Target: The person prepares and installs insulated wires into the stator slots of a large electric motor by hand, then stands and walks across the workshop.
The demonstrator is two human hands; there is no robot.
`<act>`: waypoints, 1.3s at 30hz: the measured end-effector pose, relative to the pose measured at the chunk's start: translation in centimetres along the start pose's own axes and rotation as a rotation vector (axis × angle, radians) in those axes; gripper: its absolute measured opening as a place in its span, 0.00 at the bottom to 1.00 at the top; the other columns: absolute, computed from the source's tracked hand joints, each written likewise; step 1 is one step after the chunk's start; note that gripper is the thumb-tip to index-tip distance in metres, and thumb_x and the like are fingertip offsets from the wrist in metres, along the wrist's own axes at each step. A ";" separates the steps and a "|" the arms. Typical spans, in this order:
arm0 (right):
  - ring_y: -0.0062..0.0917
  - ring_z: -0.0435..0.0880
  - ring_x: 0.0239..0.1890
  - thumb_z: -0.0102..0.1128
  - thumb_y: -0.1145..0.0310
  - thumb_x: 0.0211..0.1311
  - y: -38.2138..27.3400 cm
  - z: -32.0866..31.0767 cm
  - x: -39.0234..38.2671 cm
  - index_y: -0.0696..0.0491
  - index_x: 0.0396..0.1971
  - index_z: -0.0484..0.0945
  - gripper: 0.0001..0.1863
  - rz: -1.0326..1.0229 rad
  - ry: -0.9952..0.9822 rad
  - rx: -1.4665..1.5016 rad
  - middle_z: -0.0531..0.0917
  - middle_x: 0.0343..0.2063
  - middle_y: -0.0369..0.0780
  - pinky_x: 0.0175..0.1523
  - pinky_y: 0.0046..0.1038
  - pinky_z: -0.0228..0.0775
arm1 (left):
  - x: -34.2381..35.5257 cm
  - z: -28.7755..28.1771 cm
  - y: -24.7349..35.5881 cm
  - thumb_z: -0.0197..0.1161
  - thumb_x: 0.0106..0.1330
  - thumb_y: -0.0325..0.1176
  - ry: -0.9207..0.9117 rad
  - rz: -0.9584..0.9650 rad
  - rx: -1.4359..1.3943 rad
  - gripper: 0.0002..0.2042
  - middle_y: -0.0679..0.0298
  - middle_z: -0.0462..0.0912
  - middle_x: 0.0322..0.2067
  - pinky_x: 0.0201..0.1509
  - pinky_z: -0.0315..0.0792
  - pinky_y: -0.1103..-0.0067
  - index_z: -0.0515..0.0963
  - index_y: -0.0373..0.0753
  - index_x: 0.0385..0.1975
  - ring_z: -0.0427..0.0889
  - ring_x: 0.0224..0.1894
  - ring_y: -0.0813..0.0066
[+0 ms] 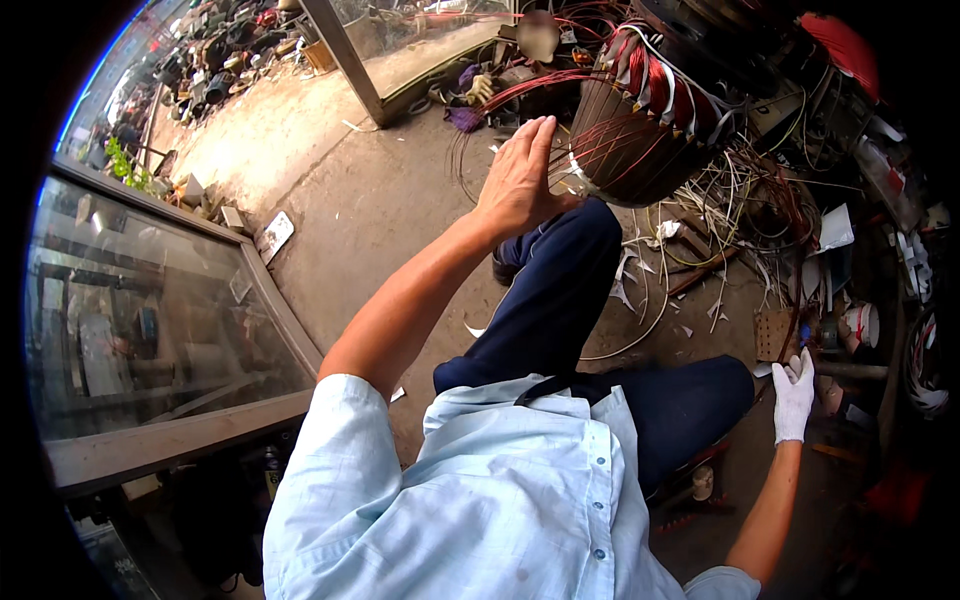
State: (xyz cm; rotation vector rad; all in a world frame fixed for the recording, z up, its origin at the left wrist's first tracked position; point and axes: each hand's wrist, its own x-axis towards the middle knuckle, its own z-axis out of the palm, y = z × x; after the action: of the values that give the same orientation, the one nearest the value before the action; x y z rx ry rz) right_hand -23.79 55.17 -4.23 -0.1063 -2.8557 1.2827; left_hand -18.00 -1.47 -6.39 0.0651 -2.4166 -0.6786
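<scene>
A dark cylindrical motor stator (628, 150) is in front of me at the upper right, with red windings (655, 75) and white insulation slips at its upper end. Thin reddish wires run loose from it toward the left. My left hand (522, 178), bare, is raised beside the stator's left side, fingers stretched out and thumb pointing toward the core. Whether it touches the wires is unclear. Low on the right, my right hand (793, 400) wears a white glove. Its fingers are apart, close to a small brown perforated block (772, 335) and other clutter.
Tangled wire offcuts (760, 200) and paper scraps cover the floor right of the stator. A glazed frame (170, 320) stands at the left, another glass panel (420, 45) at the top. Yellowish and purple gloves (480, 90) lie beyond my left hand. Scrap parts (215, 60) are heaped outside.
</scene>
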 end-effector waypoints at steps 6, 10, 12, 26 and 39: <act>0.33 0.70 0.69 0.61 0.72 0.69 -6.7 2.9 -2.0 0.59 0.71 0.62 0.32 -0.294 0.238 -0.094 0.71 0.66 0.49 0.74 0.33 0.58 | 3.3 2.1 -6.9 0.68 0.67 0.33 -0.493 -0.471 -0.799 0.09 0.67 0.83 0.27 0.31 0.78 0.80 0.85 0.31 0.36 0.82 0.25 0.81; 0.34 0.74 0.66 0.60 0.72 0.70 -9.1 4.7 -3.9 0.59 0.69 0.65 0.29 -0.412 0.234 -0.190 0.74 0.64 0.49 0.72 0.34 0.62 | 4.7 -6.9 -5.7 0.67 0.69 0.36 -0.678 -0.425 -0.702 0.10 0.69 0.79 0.21 0.25 0.74 0.83 0.84 0.34 0.35 0.78 0.21 0.83; 0.33 0.76 0.64 0.60 0.72 0.70 -11.0 7.0 -4.5 0.59 0.68 0.66 0.28 -0.453 0.200 -0.154 0.76 0.63 0.48 0.71 0.34 0.64 | 4.5 -11.2 -5.1 0.65 0.71 0.37 -0.739 -0.372 -0.620 0.10 0.71 0.75 0.17 0.24 0.72 0.82 0.82 0.35 0.34 0.77 0.20 0.84; 0.40 0.76 0.62 0.60 0.57 0.73 -26.6 27.4 -2.8 0.60 0.69 0.59 0.34 -0.137 -0.909 1.380 0.74 0.60 0.52 0.69 0.45 0.67 | -10.9 -10.2 -0.3 0.54 0.77 0.31 -0.749 -0.641 -0.910 0.11 0.66 0.79 0.33 0.45 0.74 0.78 0.75 0.32 0.51 0.79 0.37 0.78; 0.32 0.85 0.48 0.56 0.71 0.72 -29.4 30.7 -6.0 0.60 0.57 0.74 0.17 -0.010 -0.919 1.263 0.84 0.44 0.43 0.57 0.36 0.78 | -23.2 -10.1 -7.4 0.65 0.66 0.28 -0.846 -0.793 -0.562 0.12 0.59 0.86 0.42 0.54 0.76 0.74 0.81 0.32 0.46 0.83 0.47 0.71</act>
State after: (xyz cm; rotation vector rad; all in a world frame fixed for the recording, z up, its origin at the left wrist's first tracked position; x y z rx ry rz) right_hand -20.62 12.34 -2.56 0.6291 -1.7200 3.4019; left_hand 5.72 -7.72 -16.09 0.6343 -2.8152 -2.0620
